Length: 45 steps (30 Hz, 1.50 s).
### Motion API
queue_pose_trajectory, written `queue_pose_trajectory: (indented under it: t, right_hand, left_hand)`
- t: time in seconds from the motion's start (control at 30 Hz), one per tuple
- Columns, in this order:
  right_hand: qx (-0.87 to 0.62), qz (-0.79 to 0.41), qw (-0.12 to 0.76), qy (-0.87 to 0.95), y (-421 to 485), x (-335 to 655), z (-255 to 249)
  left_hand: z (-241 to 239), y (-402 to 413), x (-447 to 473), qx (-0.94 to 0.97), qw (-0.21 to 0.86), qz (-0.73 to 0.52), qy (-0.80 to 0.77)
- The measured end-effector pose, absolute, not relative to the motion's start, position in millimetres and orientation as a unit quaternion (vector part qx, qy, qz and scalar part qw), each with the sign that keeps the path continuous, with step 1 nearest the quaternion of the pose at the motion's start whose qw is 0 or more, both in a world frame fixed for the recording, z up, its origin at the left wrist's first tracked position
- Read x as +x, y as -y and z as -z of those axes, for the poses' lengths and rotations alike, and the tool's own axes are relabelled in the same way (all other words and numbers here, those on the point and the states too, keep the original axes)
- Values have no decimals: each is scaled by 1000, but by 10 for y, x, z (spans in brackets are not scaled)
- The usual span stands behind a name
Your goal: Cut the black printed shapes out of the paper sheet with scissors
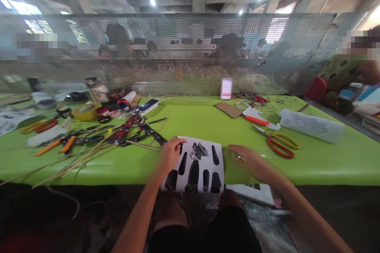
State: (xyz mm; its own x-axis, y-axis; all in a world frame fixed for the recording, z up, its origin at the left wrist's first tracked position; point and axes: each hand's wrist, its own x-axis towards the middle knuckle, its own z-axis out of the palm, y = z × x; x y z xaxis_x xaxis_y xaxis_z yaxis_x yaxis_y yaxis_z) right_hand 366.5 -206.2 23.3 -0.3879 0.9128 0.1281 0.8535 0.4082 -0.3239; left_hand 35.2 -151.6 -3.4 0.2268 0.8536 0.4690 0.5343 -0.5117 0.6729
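A perforated screen [178,37] stands along the far side of a green-covered bench [190,120], under a concrete ceiling with several lit lamps. At the near edge of the bench, at centre, lies a white printed sheet [194,166] bearing a head in profile and several dark, tapered shapes; its near end reaches the edge. The left hand [170,154] rests on the sheet's far left part, fingers close together and bent over the paper, one fingertip lying on the printed face. The thumb is not clearly shown, so whether the fingers pinch the paper cannot be told. The right hand [248,160] is just right of the sheet and apart from it, its fingers extended, slightly blurred and gripping nothing visible; contact with the bench cannot be determined. Farther right lie scissors [280,145] with red and yellow handles, a rolled sheet [310,126] with line drawings, and, beyond the scissors, a red-handled tool [257,120] beside a brown card [228,109]. On the left are thin sticks [89,152], orange-handled pliers [69,143], a tape roll [86,111] and a phone [148,105] lying farther back.
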Motion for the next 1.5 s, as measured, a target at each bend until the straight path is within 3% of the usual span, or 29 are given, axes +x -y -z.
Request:
queue_pose_trajectory:
  t: [0.33, 0.97, 1.5]
  right_hand:
    - [-454, -100, 159, 871, 1773, 2789, -135]
    - [-532, 2, 197, 824, 1488, 3197, -144]
    - [-471, -39, 109, 875, 1474, 3432, -140]
  left_hand:
    - [41, 1605, 419, 775, 184, -356, -489]
    - [95, 1751, 118, 829, 132, -300, -454]
    - [60, 1654, -235, 858, 144, -239, -431]
